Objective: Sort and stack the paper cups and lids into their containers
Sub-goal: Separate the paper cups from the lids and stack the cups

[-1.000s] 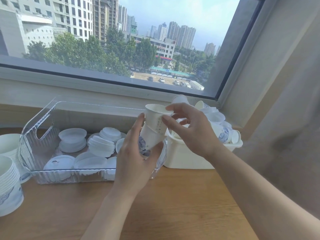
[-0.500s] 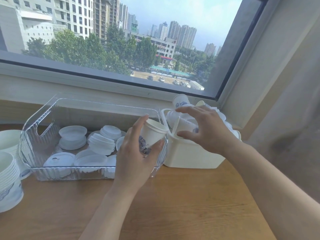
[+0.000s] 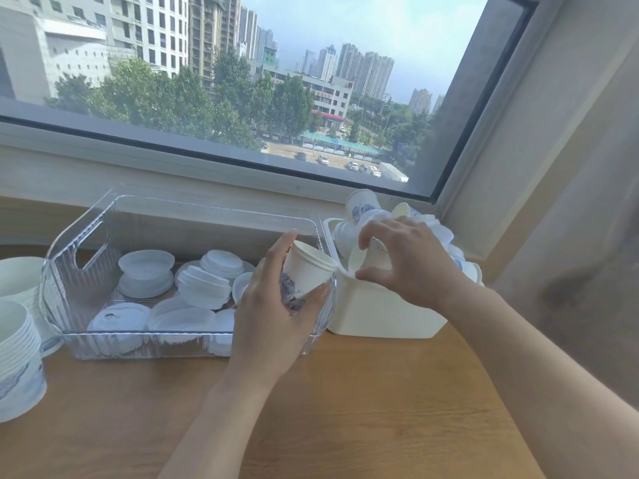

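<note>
Nearest, above the wooden tabletop (image 3: 380, 402), the left hand (image 3: 273, 316) grips a small white paper cup with blue print (image 3: 306, 274). Beyond, the right hand (image 3: 411, 264) pinches another white cup (image 3: 359, 259) in the white plastic bin (image 3: 380, 312). Probably next: nest it into the held cup.
</note>
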Demonstrator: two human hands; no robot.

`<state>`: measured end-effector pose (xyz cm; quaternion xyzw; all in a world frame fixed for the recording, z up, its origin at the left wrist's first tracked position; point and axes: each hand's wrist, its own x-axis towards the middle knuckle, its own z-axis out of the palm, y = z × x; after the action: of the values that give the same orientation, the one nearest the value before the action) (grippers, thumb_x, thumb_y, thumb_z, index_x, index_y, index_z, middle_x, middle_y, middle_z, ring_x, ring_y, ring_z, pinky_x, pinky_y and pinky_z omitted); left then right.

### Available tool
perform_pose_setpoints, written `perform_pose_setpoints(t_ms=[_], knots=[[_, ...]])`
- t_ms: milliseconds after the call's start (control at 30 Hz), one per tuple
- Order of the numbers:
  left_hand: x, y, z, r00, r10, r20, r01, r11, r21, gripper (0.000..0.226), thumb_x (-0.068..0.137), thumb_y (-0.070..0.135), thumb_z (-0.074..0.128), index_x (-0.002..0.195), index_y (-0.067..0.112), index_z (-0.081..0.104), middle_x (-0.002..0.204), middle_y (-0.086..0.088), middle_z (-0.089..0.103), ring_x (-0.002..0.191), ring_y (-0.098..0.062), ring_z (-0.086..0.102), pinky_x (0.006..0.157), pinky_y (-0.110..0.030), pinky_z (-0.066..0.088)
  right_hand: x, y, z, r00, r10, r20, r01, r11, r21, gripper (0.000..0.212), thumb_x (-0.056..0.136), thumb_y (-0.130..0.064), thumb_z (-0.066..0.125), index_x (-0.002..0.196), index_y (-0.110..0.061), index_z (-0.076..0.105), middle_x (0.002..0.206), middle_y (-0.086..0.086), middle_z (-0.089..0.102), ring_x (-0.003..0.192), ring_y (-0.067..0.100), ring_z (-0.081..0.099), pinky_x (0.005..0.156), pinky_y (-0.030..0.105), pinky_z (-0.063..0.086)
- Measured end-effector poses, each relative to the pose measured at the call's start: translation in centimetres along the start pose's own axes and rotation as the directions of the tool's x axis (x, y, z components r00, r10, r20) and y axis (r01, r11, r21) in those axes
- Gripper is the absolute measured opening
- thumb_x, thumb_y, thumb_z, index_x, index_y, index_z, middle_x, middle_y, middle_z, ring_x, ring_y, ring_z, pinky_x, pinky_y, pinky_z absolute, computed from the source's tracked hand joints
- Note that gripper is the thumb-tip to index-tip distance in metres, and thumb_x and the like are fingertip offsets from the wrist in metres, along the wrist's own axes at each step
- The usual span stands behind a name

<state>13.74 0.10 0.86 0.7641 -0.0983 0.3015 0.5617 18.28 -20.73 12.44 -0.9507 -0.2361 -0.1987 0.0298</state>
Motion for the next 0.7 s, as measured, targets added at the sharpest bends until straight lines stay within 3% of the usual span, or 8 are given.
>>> perform_pose_setpoints(t_ms=[100,300,400,500,567,700], knots=[[-0.05,-0.02,-0.03,1.0,-0.014,0.007,0.014,1.0,-0.002,0.077,0.085,0.062,0.069,0.154,0.049,0.036,0.128,0.033,0.054,0.117,-0.005,0.058,0.087,-0.036,0.061,0.11,-0.1,-0.1,1.0,0.001,0.009,-0.001,1.0,0.025,0.035,0.085,-0.043,0.082,0.097,-0.033,0.05,0.111,-0.007,0.064,0.094,0.015,0.048,0.09,0.037,0.037],[-0.09,-0.3,0.19,1.0,-0.004,0.004,0.004,1.0,0.017,0.076,0.088,0.055,0.074,0.153,0.052,0.036,0.13,0.037,0.052,0.114,0.0,0.056,0.08,-0.016,0.053,-0.06,-0.02,-0.03,0.986,0.102,-0.135,-0.068,0.97,0.233,0.023,0.09,-0.038,0.079,0.099,-0.025,0.062,0.112,-0.01,0.067,0.102,0.019,0.06,0.09,0.032,0.04],[-0.14,-0.34,0.33,1.0,-0.002,0.008,0.002,1.0,0.014,0.076,0.087,0.057,0.072,0.153,0.053,0.035,0.127,0.042,0.048,0.115,0.004,0.054,0.077,-0.009,0.05,0.07,-0.24,0.0,0.992,0.103,-0.075,-0.08,0.963,0.259,0.028,0.087,-0.04,0.08,0.107,-0.028,0.064,0.121,-0.009,0.066,0.11,0.019,0.06,0.096,0.034,0.043],[-0.19,-0.24,0.4,1.0,-0.005,0.024,0.005,1.0,0.023,0.076,0.087,0.059,0.071,0.153,0.054,0.034,0.127,0.04,0.049,0.114,-0.001,0.056,0.083,-0.022,0.056,0.18,-0.59,0.44,0.998,0.059,0.018,-0.061,0.976,0.211,0.039,0.088,-0.037,0.082,0.123,-0.03,0.067,0.139,-0.009,0.06,0.123,0.019,0.057,0.107,0.042,0.043],[-0.22,-0.19,0.31,0.999,-0.015,0.034,0.014,1.0,0.026,0.076,0.087,0.06,0.071,0.153,0.054,0.034,0.128,0.036,0.051,0.114,-0.005,0.057,0.085,-0.035,0.06,0.32,-0.54,0.71,0.998,0.054,0.013,-0.055,0.983,0.173,0.031,0.089,-0.034,0.082,0.118,-0.028,0.071,0.142,-0.01,0.059,0.125,0.02,0.058,0.103,0.034,0.04],[-0.18,-0.18,0.27,0.999,-0.018,0.03,0.017,0.999,0.033,0.076,0.089,0.053,0.075,0.152,0.055,0.034,0.128,0.029,0.054,0.114,-0.004,0.057,0.085,-0.035,0.06,0.53,-0.49,0.61,0.991,0.121,-0.058,-0.105,0.968,0.229,0.021,0.087,-0.031,0.084,0.102,-0.021,0.074,0.136,-0.009,0.063,0.116,0.02,0.061,0.09,0.029,0.039]])
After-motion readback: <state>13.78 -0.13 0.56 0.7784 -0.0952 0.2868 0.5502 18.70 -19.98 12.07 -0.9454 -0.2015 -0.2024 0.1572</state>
